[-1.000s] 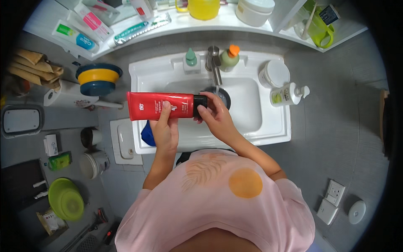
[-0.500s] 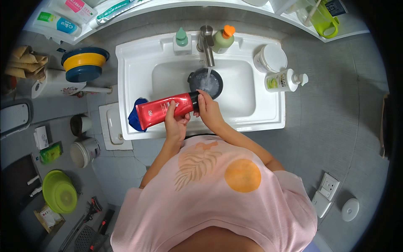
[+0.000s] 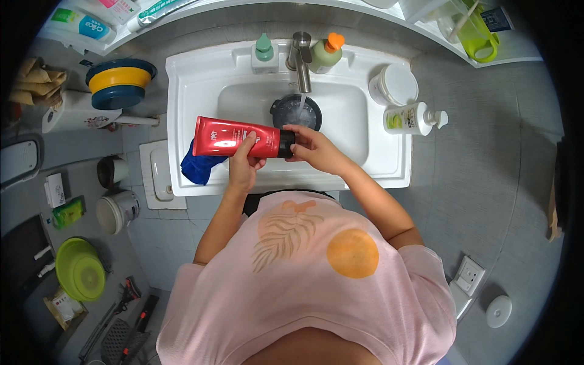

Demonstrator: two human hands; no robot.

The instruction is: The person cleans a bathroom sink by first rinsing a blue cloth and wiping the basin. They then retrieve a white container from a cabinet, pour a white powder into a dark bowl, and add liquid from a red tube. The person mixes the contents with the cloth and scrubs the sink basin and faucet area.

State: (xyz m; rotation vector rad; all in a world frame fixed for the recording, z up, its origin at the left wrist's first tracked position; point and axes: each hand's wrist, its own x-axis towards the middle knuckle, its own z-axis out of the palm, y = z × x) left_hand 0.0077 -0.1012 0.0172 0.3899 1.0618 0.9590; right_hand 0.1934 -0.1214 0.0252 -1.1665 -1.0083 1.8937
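Note:
A large red squeeze tube (image 3: 225, 137) with a black cap (image 3: 286, 144) lies level in front of me, over the near side of the white sink (image 3: 380, 165). My left hand (image 3: 246, 167) is closed round the tube's body near the cap end, thumb on top. The fingers of my right hand (image 3: 313, 149) grip the black cap from the right. Beyond the tube, a dark round bowl (image 3: 311, 119) stands in the basin, and water runs into it from the metal faucet (image 3: 302, 64). A blue cloth (image 3: 198, 168) hangs on the sink's near left corner, partly behind the tube.
Behind the basin stand a green-topped pump bottle (image 3: 264, 56) and a green bottle with an orange pump (image 3: 327, 53). A white tub (image 3: 396, 86) and a white pump bottle (image 3: 410, 119) stand on the right ledge. A shelf (image 3: 243, 7) spans the back.
The tube has swung from a slant to nearly level, its wide left end rising away from me. Both hands stay on it, and my right fingers have shifted round the cap.

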